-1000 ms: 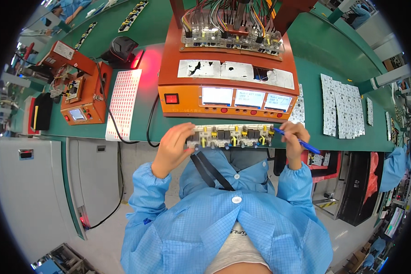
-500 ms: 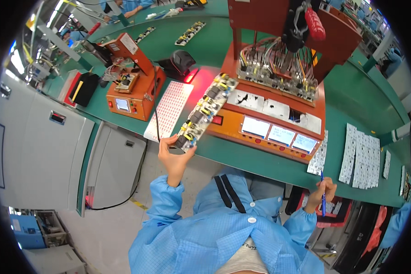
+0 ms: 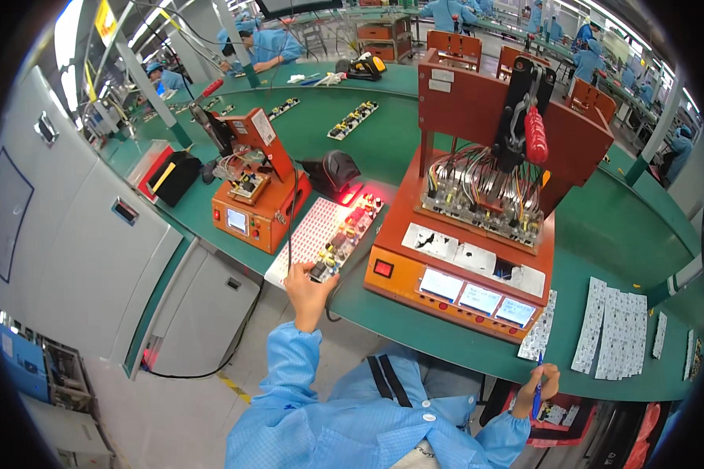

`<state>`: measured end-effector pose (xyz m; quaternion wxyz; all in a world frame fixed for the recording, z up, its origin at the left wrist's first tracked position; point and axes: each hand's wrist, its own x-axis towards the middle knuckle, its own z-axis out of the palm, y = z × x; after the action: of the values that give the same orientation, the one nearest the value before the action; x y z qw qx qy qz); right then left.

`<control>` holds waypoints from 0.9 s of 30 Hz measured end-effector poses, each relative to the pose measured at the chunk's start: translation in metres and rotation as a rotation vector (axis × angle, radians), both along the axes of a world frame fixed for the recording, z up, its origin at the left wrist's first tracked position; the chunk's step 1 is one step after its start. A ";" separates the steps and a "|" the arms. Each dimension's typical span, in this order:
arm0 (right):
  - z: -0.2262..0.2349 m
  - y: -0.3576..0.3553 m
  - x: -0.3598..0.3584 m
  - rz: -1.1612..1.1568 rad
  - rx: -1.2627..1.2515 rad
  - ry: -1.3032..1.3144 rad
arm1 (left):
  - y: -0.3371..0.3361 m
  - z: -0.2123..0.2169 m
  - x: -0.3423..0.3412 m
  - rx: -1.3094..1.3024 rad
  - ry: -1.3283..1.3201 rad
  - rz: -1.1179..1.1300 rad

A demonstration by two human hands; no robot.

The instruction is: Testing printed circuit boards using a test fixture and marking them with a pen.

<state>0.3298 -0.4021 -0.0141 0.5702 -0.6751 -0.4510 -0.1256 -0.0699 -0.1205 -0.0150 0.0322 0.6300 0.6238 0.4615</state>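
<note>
My left hand [image 3: 309, 295] pinches the near end of a long circuit board [image 3: 344, 241] crowded with yellow, black and white components. The board lies over or just above a white sheet with rows of red marks [image 3: 311, 227]; whether they touch I cannot tell. Its far end is lit red in front of a black barcode scanner [image 3: 331, 172]. My right hand [image 3: 543, 381] is closed around a blue pen [image 3: 537, 399] at the table's front edge. Close to the pen tip lies a pale circuit board strip [image 3: 538, 328].
A large orange test fixture [image 3: 399, 273] with a red-handled clamp stands mid-table, a smaller orange tester [image 3: 262, 223] left of the scanner. Several pale board panels [image 3: 622, 332] lie at right. Another populated board [image 3: 353, 119] rests farther back. Co-workers [image 3: 270, 48] sit beyond. A cable crosses the sheet.
My left hand has swung the board leftward off the large fixture's front and over the red-marked sheet, its far end now in the scanner's light. The view has shifted; the right hand keeps the pen.
</note>
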 end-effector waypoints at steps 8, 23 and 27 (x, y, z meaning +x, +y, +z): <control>-0.014 0.001 0.001 -0.129 -0.025 0.054 | -0.004 0.002 0.005 0.008 0.069 -0.004; -0.018 0.006 0.002 -0.122 0.006 0.009 | 0.068 0.003 0.032 -0.014 0.151 -0.081; -0.018 0.004 0.002 -0.137 -0.008 0.006 | 0.066 0.010 0.036 -0.030 0.157 -0.086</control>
<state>0.3319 -0.3982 -0.0322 0.5587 -0.7071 -0.4026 -0.1606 -0.0336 -0.0548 -0.0048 0.0126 0.6899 0.6035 0.3995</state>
